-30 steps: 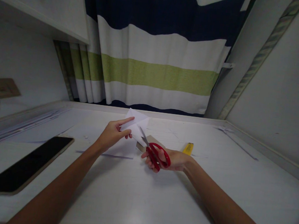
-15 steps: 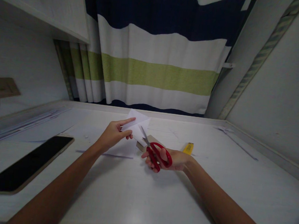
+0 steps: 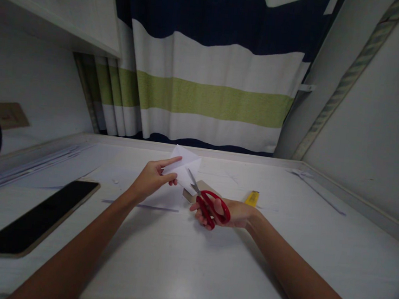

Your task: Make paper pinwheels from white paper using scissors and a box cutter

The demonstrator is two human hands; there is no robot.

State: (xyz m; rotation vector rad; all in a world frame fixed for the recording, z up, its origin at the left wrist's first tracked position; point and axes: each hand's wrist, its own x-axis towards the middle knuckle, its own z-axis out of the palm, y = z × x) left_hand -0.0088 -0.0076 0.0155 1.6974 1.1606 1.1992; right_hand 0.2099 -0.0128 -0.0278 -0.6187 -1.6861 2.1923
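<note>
Here the folded white paper (image 3: 183, 166) is raised above the white desk (image 3: 190, 260), pinched by the left hand (image 3: 151, 179). The right hand (image 3: 230, 213), fingers clamped through the loops, works red-handled scissors (image 3: 208, 205), blades at the paper's right edge. A phone (image 3: 36, 216) lies near left.

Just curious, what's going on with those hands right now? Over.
Left hand pinches folded white paper. Right hand grips red scissors, blades at paper. Nothing between them.

The left hand (image 3: 150, 178) is pinching folded white paper (image 3: 183, 166) while the right hand (image 3: 230, 213) is working red-handled scissors (image 3: 208, 204) (blades at the paper's edge) above the white desk (image 3: 190, 260).
</note>
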